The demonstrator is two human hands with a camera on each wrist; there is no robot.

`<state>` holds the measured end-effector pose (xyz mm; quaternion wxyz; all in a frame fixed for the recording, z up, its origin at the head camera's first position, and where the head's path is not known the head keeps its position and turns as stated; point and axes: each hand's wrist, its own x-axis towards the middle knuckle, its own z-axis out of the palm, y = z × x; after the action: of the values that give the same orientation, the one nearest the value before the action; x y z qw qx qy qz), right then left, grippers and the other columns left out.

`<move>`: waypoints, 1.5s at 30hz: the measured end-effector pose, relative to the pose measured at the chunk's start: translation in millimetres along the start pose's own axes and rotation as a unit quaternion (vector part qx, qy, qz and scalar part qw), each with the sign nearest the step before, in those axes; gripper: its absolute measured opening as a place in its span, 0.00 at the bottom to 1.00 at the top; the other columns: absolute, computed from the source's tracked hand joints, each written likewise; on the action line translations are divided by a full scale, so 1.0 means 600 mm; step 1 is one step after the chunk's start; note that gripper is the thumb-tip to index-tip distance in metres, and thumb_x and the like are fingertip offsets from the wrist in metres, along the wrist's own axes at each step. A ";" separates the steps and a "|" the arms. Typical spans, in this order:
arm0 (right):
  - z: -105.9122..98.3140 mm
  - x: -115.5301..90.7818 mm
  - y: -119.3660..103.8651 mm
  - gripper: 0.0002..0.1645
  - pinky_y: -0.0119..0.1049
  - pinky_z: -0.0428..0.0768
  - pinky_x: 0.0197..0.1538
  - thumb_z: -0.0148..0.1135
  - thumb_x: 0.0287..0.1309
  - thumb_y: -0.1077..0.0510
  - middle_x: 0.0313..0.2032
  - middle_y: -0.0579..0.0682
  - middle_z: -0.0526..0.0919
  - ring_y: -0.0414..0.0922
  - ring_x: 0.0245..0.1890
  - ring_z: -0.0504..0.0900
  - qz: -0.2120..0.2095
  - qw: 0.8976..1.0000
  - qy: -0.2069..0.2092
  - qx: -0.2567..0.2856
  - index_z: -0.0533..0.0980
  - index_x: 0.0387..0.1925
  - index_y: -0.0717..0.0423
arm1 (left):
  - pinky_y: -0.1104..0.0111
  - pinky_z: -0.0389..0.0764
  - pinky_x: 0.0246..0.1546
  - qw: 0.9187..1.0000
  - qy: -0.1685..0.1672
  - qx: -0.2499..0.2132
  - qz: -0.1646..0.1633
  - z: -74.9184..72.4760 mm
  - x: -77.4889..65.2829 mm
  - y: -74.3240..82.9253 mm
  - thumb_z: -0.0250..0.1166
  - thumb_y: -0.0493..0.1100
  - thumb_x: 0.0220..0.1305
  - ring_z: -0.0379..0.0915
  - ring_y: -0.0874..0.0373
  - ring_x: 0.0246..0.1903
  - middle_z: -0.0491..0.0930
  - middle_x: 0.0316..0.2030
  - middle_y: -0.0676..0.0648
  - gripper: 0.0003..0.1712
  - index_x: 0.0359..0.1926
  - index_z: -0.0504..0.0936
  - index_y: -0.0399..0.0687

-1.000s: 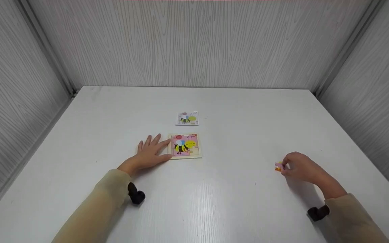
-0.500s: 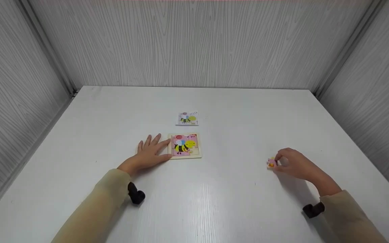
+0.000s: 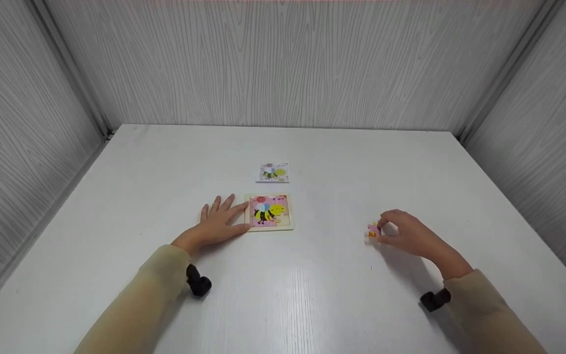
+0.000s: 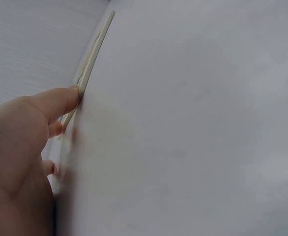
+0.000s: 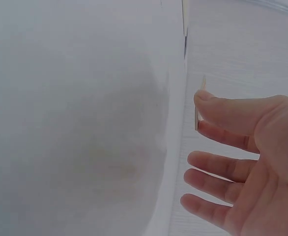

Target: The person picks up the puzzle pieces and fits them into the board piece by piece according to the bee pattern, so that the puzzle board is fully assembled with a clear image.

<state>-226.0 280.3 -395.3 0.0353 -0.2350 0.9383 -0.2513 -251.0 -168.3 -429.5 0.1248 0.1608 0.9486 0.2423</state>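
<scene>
In the head view, a wooden jigsaw tray (image 3: 284, 222) with a bee picture lies mid-table, bare wood showing at its lower right corner. My left hand (image 3: 216, 226) lies flat with fingers spread, thumb and index fingertip at the tray's left edge. In the left wrist view, the thumb (image 4: 65, 102) rests against the edge of the tray (image 4: 97, 56). To the right, my right hand (image 3: 407, 236) pinches a small pink jigsaw piece (image 3: 373, 231) with orange and yellow marks between thumb and index finger. The right wrist view shows that piece (image 5: 197, 117) edge-on, the other fingers spread apart.
Behind the tray lies a square card (image 3: 273, 173) with the same bee picture. The white table (image 3: 283, 295) is bounded by a grey wood-grain panel (image 3: 283, 64) at the back and more panels at both sides.
My right hand has moved left across the table, carrying the jigsaw piece closer to the tray. The left hand, tray and card have stayed in place.
</scene>
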 end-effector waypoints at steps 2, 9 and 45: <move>0.003 0.005 -0.005 0.10 0.55 0.65 0.58 0.66 0.54 0.59 0.49 0.58 0.76 0.59 0.59 0.67 -0.008 1.000 0.000 0.001 0.75 0.38 0.56 | 0.44 0.22 0.61 1.000 0.000 0.000 -0.001 0.000 0.000 -0.001 0.49 0.66 0.63 0.18 0.40 0.68 0.34 0.72 0.40 0.41 0.72 0.51 0.58; 0.008 0.022 -0.026 0.11 0.55 0.65 0.58 0.66 0.54 0.59 0.50 0.59 0.76 0.59 0.59 0.67 -0.026 1.000 -0.002 0.012 0.76 0.38 0.57 | 0.44 0.22 0.61 1.000 -0.001 -0.001 -0.001 0.000 0.001 -0.002 0.49 0.67 0.62 0.18 0.40 0.68 0.34 0.72 0.41 0.42 0.72 0.51 0.58; 0.055 0.099 -0.099 0.11 0.53 0.63 0.60 0.65 0.54 0.58 0.55 0.61 0.73 0.56 0.60 0.66 -0.072 0.997 -0.003 0.041 0.76 0.39 0.57 | 0.42 0.24 0.60 1.000 0.012 -0.003 0.013 0.002 -0.002 -0.002 0.51 0.65 0.63 0.20 0.38 0.68 0.36 0.72 0.39 0.41 0.72 0.53 0.55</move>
<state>-247.4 192.7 -391.7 0.0299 -0.3012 0.9078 -0.2904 -250.0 -169.4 -430.9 0.1104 0.1697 0.9471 0.2490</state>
